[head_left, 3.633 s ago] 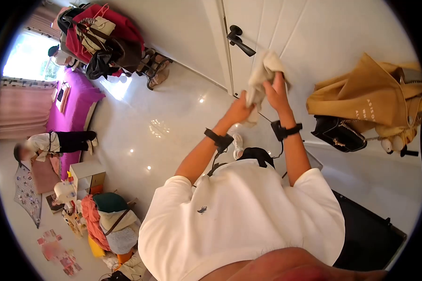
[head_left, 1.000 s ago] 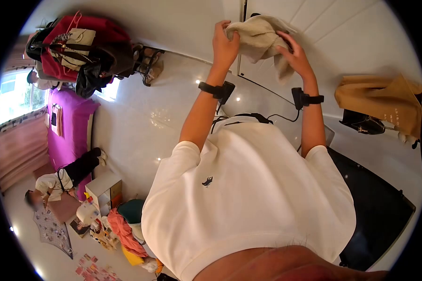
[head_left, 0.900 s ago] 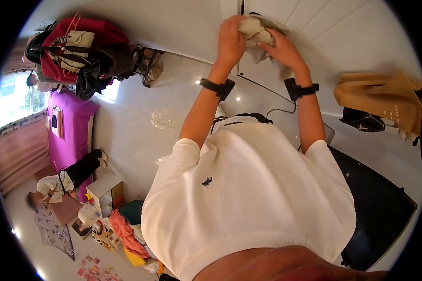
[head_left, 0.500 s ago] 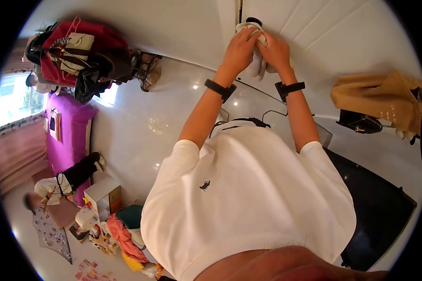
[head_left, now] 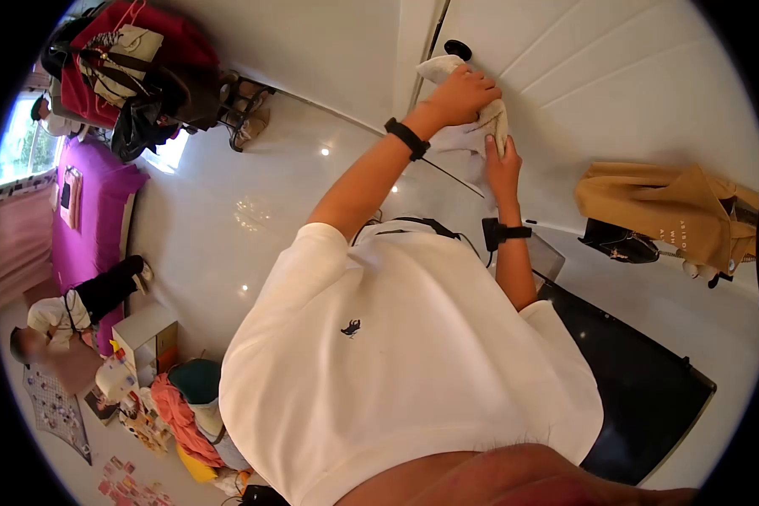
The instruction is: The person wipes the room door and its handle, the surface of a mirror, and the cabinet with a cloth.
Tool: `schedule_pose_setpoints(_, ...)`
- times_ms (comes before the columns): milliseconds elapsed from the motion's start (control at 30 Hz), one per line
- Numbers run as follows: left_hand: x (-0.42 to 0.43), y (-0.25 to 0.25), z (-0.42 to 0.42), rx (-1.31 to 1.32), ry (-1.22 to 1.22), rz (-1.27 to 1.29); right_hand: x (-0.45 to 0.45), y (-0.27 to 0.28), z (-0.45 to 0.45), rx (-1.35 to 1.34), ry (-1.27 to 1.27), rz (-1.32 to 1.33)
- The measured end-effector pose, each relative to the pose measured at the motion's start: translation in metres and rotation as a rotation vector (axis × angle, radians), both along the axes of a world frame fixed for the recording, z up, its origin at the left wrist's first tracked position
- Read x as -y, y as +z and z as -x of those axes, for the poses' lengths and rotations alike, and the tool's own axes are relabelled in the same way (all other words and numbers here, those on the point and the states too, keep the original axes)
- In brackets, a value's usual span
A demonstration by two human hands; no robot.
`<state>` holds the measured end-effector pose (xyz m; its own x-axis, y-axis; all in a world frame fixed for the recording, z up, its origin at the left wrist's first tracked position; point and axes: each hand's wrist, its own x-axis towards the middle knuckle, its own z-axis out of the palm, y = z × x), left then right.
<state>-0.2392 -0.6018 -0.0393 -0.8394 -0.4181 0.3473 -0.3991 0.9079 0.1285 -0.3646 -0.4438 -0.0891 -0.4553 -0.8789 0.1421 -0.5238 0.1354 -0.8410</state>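
White door (head_left: 565,93) fills the upper right; brown bag (head_left: 649,198) well off to the right of the hands. Pale cloth (head_left: 489,126) next in size — bunched at the door's edge, one end poking out beyond the left hand, folds hanging below it toward the right hand. Left hand (head_left: 465,94) curled mostly closed over the cloth's upper part, palm down. Right hand (head_left: 503,169) lower, thumb and fingers raised, nearly closed on the cloth's lower edge — exact grip hard to make out. Black knob (head_left: 458,50) just above the left hand, near the cloth's free end.
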Motion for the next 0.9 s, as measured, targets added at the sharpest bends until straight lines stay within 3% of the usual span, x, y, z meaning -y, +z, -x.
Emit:
schedule_pose_setpoints(67,0.004,0.0,-0.009,-0.12,-0.147,-0.093,-0.014,0.005,0.001,-0.004,-0.008,-0.044)
schedule_pose_setpoints(167,0.007,-0.001,-0.014,-0.197,-0.163,-0.102,-0.018,0.032,-0.007,-0.022,-0.061,-0.006)
schedule_pose_setpoints(267,0.009,-0.002,-0.018,-0.203,-0.163,-0.133,-0.011,0.05,-0.011,-0.028,-0.145,0.222)
schedule_pose_setpoints(500,0.017,-0.012,-0.031,-0.361,-0.128,-0.119,0.035,0.068,-0.025,-0.066,0.02,0.329)
schedule_pose_setpoints(567,0.023,-0.021,-0.038,-0.615,-0.05,-0.135,0.045,0.071,-0.026,-0.433,0.099,0.388)
schedule_pose_setpoints(600,0.022,-0.021,-0.04,-0.614,-0.052,-0.13,0.049,0.072,-0.025,-0.432,0.098,0.393)
schedule_pose_setpoints(667,0.01,-0.023,-0.046,-0.673,0.126,-0.5,0.054,0.073,-0.025,-0.588,0.195,0.205)
schedule_pose_setpoints(800,-0.001,-0.022,-0.043,-0.743,0.224,-0.499,0.08,0.07,-0.023,-0.73,0.181,0.122)
schedule_pose_setpoints(867,0.003,-0.018,-0.039,-0.771,0.418,-0.027,0.093,0.075,-0.022,-0.702,0.196,0.033)
schedule_pose_setpoints(900,0.006,-0.015,-0.039,-0.771,0.412,-0.027,0.099,0.081,-0.02,-0.701,0.19,0.033)
